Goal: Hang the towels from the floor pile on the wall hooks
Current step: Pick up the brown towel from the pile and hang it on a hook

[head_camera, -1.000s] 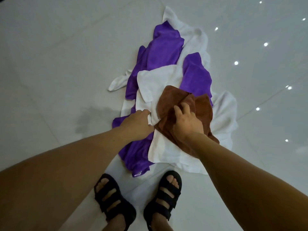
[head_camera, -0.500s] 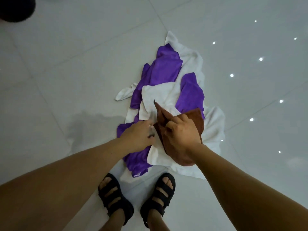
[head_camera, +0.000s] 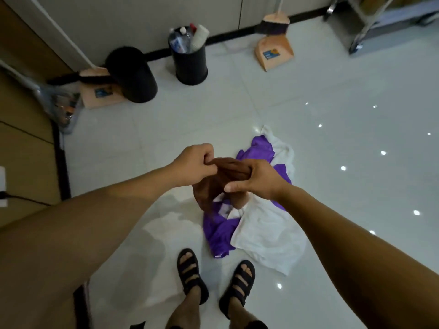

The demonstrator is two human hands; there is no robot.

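– Brown towel (head_camera: 204,195): where is it?
– Bunched up between the two hands. The left hand (head_camera: 192,166) pinches one edge, its fingers (head_camera: 202,149) curled in and the thumb pressed on the cloth. The right hand (head_camera: 260,180) grips the other side, its fingers (head_camera: 238,167) wrapped over the top fold and the thumb underneath.
– So neither hand is loose?
– Neither. Both are closed on that one towel, and the fingertips of the two hands lie just beside each other.
– And the cloth below them?
– It hangs in two lobes straight under the fingers, in front of the floor pile (head_camera: 259,151). I cannot tell whether its lower end touches the pile.
– What is in the pile?
– Below and to the right of the fingers lie a purple towel (head_camera: 218,233) and a white towel (head_camera: 273,245), crumpled and touching each other. More purple and white cloth shows just beyond the right hand's fingers. All of it rests on the glossy white floor (head_camera: 332,198).
– And nearer the person?
– Two feet in black sandals (head_camera: 190,269), toes near the pile's edge.
– Farther out?
– Well beyond the fingers, by the wall, a black bin (head_camera: 190,65) stands upright with bottles sticking out of it. A second black bin (head_camera: 133,77) is to its left. Beyond and to the right there is a peach dustpan (head_camera: 273,53) with a broom (head_camera: 275,23) just behind it. Another dustpan (head_camera: 101,92) sits beside the second bin.
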